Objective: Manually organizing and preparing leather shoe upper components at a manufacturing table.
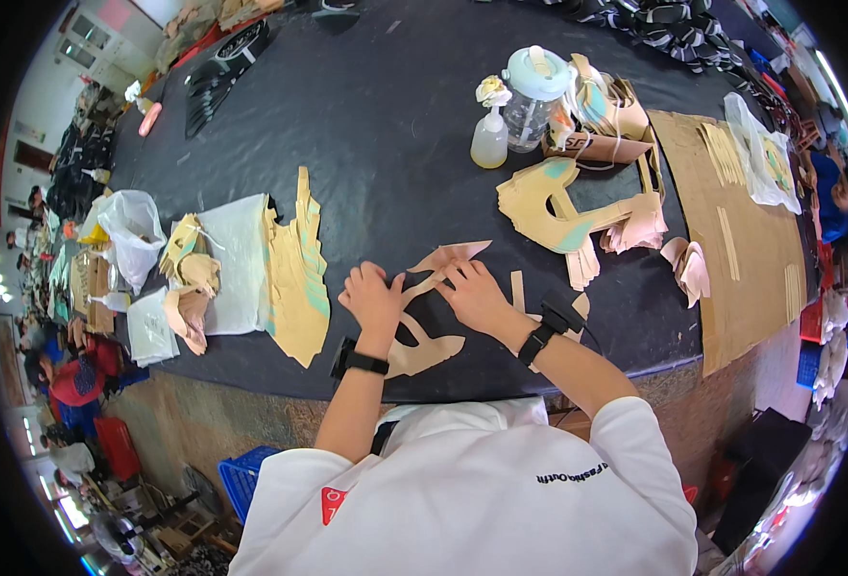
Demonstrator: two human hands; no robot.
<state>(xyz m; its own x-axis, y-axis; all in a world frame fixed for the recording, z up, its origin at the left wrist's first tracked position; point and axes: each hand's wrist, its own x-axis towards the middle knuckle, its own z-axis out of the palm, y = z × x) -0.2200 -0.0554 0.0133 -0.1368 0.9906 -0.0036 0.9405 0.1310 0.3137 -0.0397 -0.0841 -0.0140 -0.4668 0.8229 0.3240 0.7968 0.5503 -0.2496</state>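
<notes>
A tan cut-out piece [422, 357] with curved openings, like a shoe-upper part, lies on the black table before me. Its narrow strip runs up between my hands to a pinkish, pointed piece [451, 254]. My left hand [373, 296] rests at the strip's left side, fingers bent but apart, thumb beside the strip. With its fingertips, my right hand [480, 298] pinches the strip where it meets the pinkish piece. How the two pieces join is hidden under the fingers. A small tan strip [517, 290] lies beside my right hand.
Stacked tan pieces [299, 278] and plastic-wrapped sheets [235, 264] lie left. Farther right are more cut-outs [539, 197], a squeeze bottle [488, 141], a lidded clear jug [530, 115] and a filled box [602, 147]. Cardboard [722, 250] with strips covers the right side.
</notes>
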